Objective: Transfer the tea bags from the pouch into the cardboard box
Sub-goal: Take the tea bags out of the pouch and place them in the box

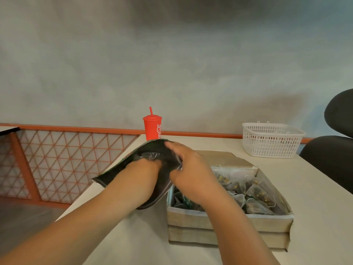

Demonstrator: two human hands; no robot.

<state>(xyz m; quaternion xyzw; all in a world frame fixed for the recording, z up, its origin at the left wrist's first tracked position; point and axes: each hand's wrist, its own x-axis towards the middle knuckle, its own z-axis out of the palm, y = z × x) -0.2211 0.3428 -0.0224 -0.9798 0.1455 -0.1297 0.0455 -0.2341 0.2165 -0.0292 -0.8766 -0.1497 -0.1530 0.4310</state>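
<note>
on the pale table [315, 188] the open cardboard box [229, 222] sits just right of the black pouch [152, 148], which is tilted with its mouth toward the person. the right hand [191, 169] pinches the pouch's rim to spread it, while the left hand [147, 167] is plunged inside, fingers hidden, so whether they hold anything cannot be told. best to hold the mouth wide, gather only a few tea bags [257, 192] without snagging strings, and lift them across to those heaped in the box.
</note>
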